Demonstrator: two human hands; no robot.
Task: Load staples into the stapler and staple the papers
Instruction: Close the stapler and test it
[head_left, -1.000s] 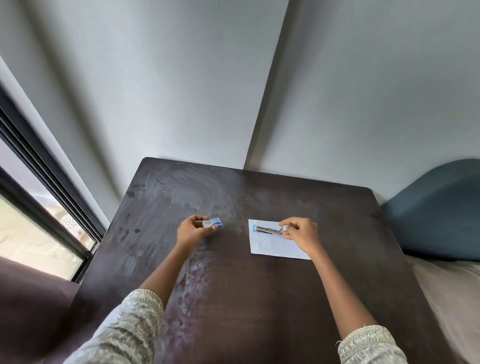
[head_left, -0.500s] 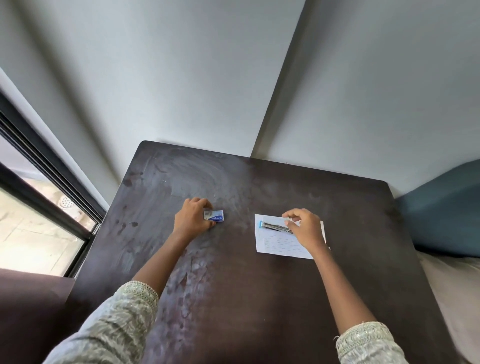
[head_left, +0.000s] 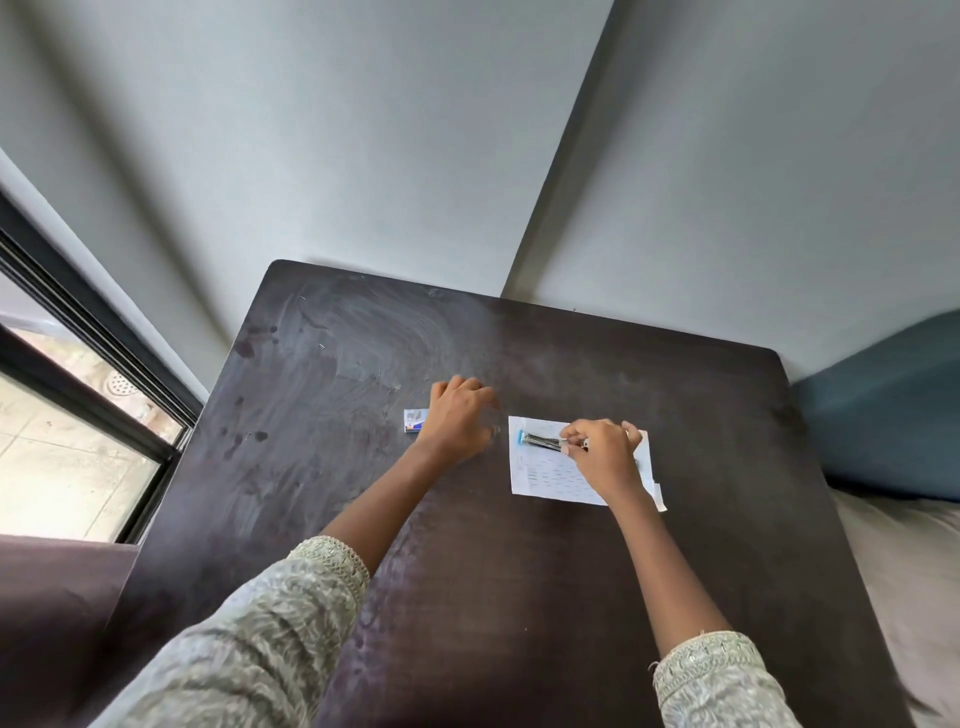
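Observation:
A small blue-tipped stapler (head_left: 540, 440) lies on white printed papers (head_left: 550, 475) on the dark table (head_left: 519, 571). My right hand (head_left: 602, 452) pinches the stapler's right end. A little white and blue staple box (head_left: 415, 420) rests flat on the table to the left of the papers. My left hand (head_left: 460, 421) hovers just right of the box with fingers spread and holds nothing.
The table's far edge meets a grey wall corner. A dark-framed window (head_left: 88, 395) is at the left. A blue cushion (head_left: 883, 405) and a beige mattress (head_left: 904, 571) lie along the table's right side.
My left hand set the staple box down on the table and let go, then moved right toward the papers. My right hand stayed on the stapler.

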